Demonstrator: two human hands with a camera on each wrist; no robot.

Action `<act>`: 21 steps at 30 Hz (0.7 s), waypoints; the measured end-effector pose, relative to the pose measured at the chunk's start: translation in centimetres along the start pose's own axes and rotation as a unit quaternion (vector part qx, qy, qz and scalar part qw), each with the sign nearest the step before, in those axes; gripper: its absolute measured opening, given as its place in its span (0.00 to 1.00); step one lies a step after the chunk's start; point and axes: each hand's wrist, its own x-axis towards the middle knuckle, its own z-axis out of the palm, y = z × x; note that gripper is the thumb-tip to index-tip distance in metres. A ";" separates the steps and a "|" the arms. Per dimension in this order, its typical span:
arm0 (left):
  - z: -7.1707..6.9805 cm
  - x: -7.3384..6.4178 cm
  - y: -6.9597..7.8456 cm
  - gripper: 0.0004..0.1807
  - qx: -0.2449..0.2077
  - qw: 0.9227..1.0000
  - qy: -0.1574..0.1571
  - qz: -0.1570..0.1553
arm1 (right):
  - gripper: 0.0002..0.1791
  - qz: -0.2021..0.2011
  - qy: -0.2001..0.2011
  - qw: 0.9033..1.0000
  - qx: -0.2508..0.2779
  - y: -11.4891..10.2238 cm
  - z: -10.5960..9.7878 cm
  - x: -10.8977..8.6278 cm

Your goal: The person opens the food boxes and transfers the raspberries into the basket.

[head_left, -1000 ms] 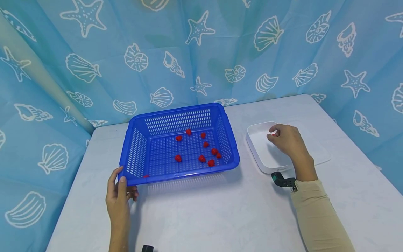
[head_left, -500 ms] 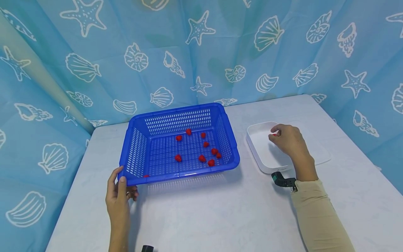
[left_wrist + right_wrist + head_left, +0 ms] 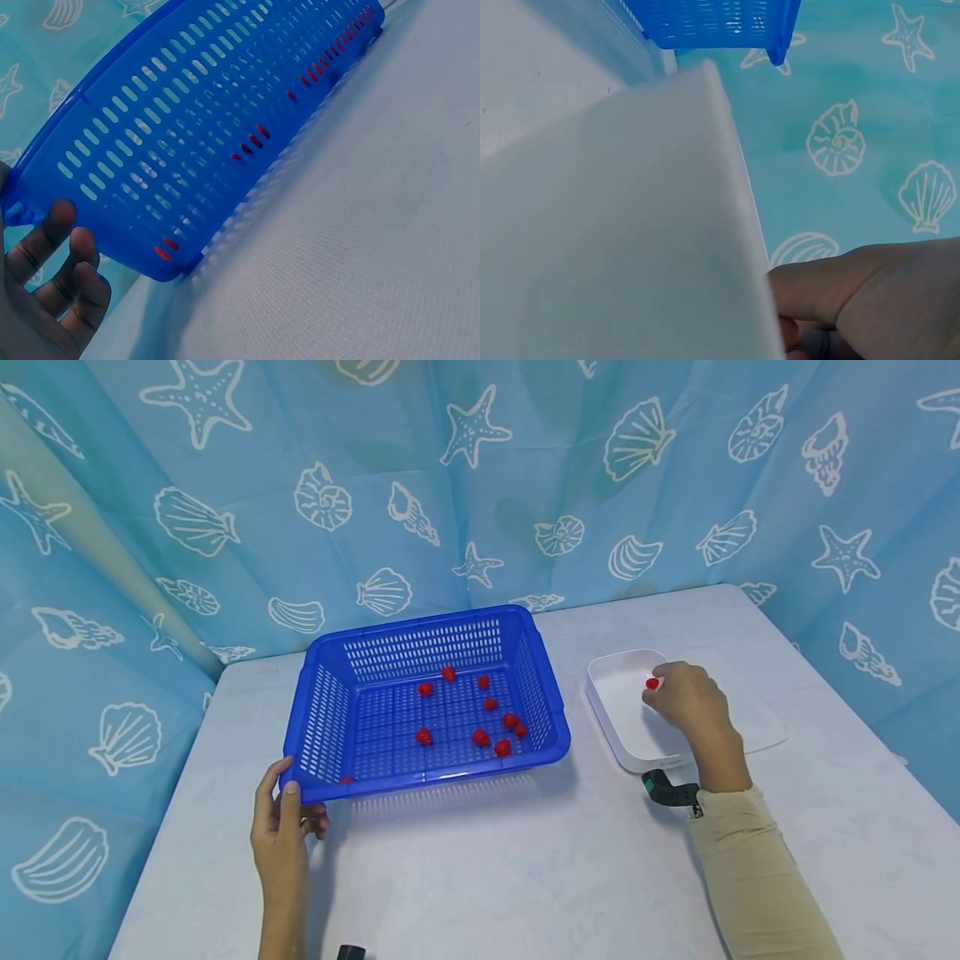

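Observation:
My left hand [image 3: 281, 835] grips the near-left corner of a blue plastic basket [image 3: 435, 774], thumb on the rim. In the left wrist view, several fingers [image 3: 88, 289] curl below that rim beside the slotted wall. Several small red strawberries [image 3: 424, 737] lie scattered on the basket floor, mostly in its right half. Over a white square container [image 3: 618, 727] on the right, my right hand [image 3: 690, 702] pinches one strawberry [image 3: 652, 683] between thumb and forefinger. The container wall [image 3: 645, 225] fills much of the right wrist view and hides the fingertips.
A pale flat lid-like sheet [image 3: 765, 727] lies right of the container, partly behind the right hand. All stands on a white-covered table [image 3: 480, 877]. A blue curtain [image 3: 480, 485] with shells and starfish hangs along the back and sides.
My right hand has turned and shifted slightly at the container, and its strawberry shows more between the fingertips. The left hand and the basket have stayed put.

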 end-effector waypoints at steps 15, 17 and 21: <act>-0.1 0.4 -1.3 0.23 -0.015 1.000 -0.003 0.003 | 0.25 -0.018 -0.008 1.000 -0.006 0.0 0.6 -0.1; -0.1 0.5 -1.6 0.22 -0.013 1.000 -0.001 0.001 | 0.25 -0.020 -0.001 1.000 -0.001 -0.1 0.6 -0.1; -0.1 0.5 -1.8 0.22 -0.013 1.000 -0.001 0.001 | 0.25 -0.023 0.014 1.000 0.003 -0.2 0.6 0.0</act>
